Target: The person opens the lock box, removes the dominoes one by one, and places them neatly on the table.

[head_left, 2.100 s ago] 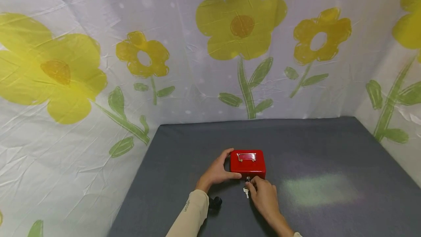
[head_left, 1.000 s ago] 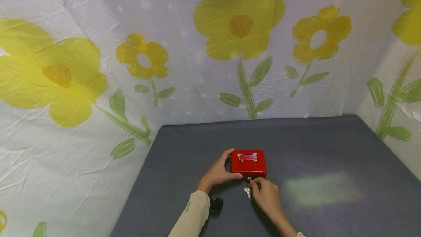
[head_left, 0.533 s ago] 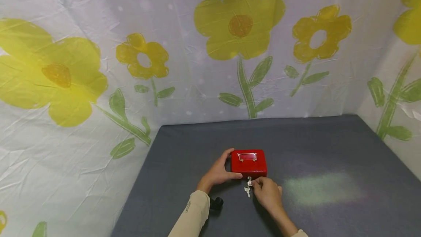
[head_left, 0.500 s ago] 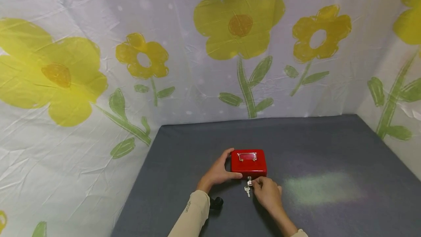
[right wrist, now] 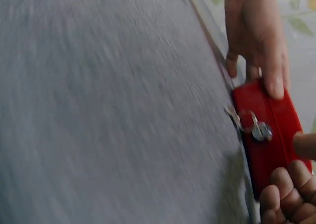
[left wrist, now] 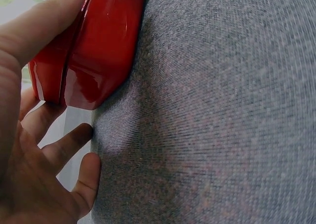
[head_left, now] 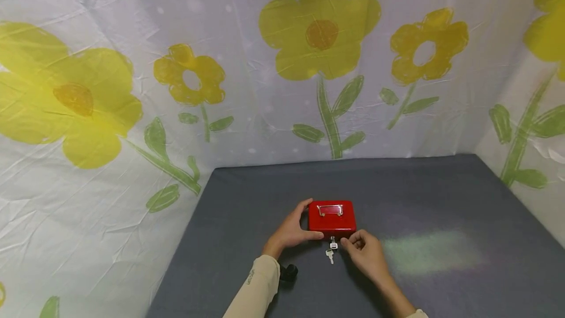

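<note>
A small red metal cash box [head_left: 332,220] with a folding wire handle on its closed lid sits on the dark grey tabletop. My left hand [head_left: 291,232] grips its left side, the thumb on the front face near the lid seam and the fingers reaching around the side and back. One key stands in the round silver lock [right wrist: 260,131] on the front, and a second key [head_left: 330,256] hangs from it by a ring. Just right of the keys is my right hand [head_left: 365,253], apart from them, its fingers loosely curled with nothing between them. Whether it touches the box is unclear.
A black object [head_left: 289,273] shows beside the left wrist. The grey cloth-covered table [head_left: 247,195] runs back to a white curtain [head_left: 247,126] printed with yellow flowers, which also closes off both sides.
My right hand has let go of the key in the lock and moved slightly right, its fingers loosening. The left hand and the cash box stay in place.
</note>
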Motion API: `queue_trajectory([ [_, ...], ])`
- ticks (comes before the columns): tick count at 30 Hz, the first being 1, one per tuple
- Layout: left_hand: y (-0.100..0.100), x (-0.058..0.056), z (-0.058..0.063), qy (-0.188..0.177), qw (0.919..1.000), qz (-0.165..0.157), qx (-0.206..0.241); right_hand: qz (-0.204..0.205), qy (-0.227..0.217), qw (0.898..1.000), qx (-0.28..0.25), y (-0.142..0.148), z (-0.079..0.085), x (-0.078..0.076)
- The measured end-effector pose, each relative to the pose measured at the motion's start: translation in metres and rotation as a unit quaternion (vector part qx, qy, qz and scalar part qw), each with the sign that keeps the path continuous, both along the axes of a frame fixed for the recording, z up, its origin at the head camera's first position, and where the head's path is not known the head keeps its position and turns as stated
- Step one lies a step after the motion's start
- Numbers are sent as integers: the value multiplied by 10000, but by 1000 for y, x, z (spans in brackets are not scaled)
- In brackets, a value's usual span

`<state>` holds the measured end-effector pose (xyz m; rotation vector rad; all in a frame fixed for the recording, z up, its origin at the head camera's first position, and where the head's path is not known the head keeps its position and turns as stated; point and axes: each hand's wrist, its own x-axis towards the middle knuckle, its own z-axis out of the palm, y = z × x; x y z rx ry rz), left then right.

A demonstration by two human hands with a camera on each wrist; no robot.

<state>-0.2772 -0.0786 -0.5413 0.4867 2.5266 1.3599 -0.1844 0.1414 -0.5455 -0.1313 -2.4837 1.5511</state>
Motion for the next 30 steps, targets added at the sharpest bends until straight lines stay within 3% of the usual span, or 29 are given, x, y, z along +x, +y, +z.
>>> queue_trajectory([
  [3, -1, 0, 0, 13, 10000, -2, -14, 66, 298, 9995, 53, 9, 0, -3],
  [6, -2, 0, 1, -18, 10000, 14, -53, 137, 864, 9951, 463, 18, 1, -8],
  [9, -2, 0, 1, -60, 10000, 18, -61, 246, 1716, 9781, 1149, 27, 3, -15],
  [12, -3, -1, -1, -75, 10000, 1, -44, 501, 2091, 9598, 1802, 35, 3, -25],
  [19, -3, -1, -4, -47, 9999, -140, -55, 1267, 1830, 9411, 2544, 46, 0, -37],
  [30, -2, -1, -7, 40, 9996, -149, -223, 1762, 1406, 9240, 3088, 49, 5, -55],
])
